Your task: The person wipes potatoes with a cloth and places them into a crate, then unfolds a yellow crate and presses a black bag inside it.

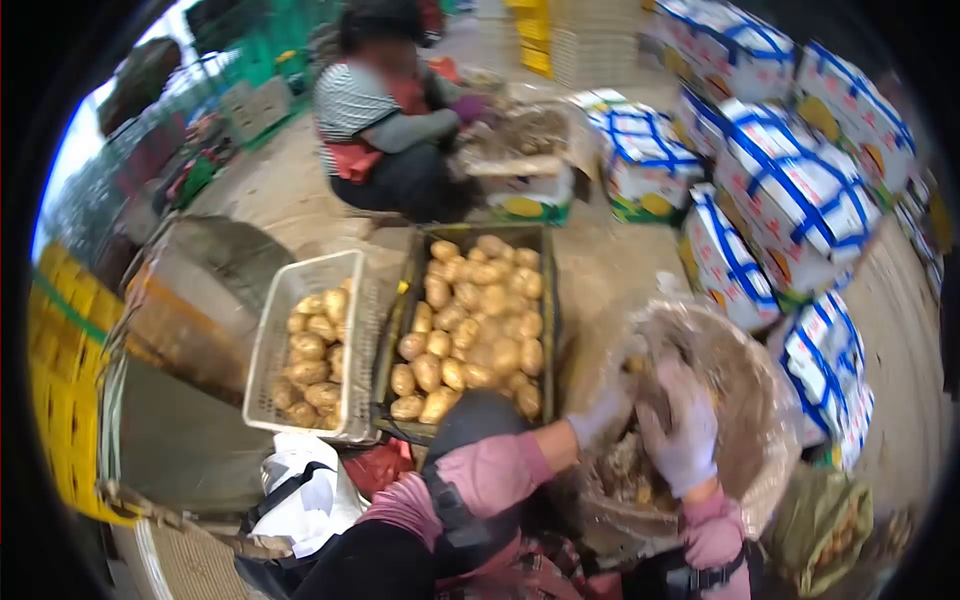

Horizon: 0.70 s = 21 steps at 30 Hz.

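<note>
Both my hands wear pale gloves and are over a carton lined with clear brownish plastic (765, 440), on the right in the head view. My left hand (603, 415) is at the liner's left side, its fingers smeared by motion. Farther right, my right hand (685, 425) reaches into the lined opening with its fingers stretched out over the contents. Crumpled, dirty-looking material and some yellowish patches show inside the liner, too blurred to name. Left of my hands, a dark crate (548, 300) holds several potatoes (480, 320).
A white plastic basket (262, 350) of potatoes stands left of the crate. Ahead, a person (395, 130) crouches beside another lined box (525, 190). White cartons with blue straps (790, 180) are stacked at right. A green sack (820, 525) lies near right; yellow crates (65, 370) stand left.
</note>
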Each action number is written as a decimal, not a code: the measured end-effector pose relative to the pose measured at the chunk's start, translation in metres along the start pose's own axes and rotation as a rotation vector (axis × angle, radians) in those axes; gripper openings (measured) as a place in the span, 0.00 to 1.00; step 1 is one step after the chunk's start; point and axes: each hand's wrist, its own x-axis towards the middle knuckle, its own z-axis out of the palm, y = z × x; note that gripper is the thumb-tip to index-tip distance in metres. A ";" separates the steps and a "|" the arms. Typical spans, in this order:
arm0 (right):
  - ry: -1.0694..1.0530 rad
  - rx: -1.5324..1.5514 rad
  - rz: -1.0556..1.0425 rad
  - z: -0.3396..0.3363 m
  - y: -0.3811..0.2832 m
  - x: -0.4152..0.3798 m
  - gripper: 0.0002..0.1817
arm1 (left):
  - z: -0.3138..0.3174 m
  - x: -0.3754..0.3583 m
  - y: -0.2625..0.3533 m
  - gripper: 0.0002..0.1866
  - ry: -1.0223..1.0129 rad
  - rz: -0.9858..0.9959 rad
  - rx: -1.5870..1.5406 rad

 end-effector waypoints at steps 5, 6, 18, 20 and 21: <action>0.121 0.524 0.670 -0.021 0.036 0.007 0.26 | 0.005 -0.007 0.022 0.28 -0.388 -0.181 -0.200; 0.149 0.680 0.677 -0.018 0.050 0.002 0.28 | 0.007 -0.010 0.029 0.28 -0.417 -0.231 -0.295; 0.031 0.470 0.538 -0.014 0.026 -0.017 0.25 | 0.025 -0.012 0.011 0.30 -0.104 0.019 0.588; 0.148 0.615 0.638 -0.014 0.029 -0.020 0.24 | 0.016 -0.009 0.004 0.29 -0.087 -0.178 0.392; 0.212 0.727 0.696 -0.016 0.036 -0.020 0.23 | 0.020 -0.009 0.007 0.29 -0.173 -0.173 0.249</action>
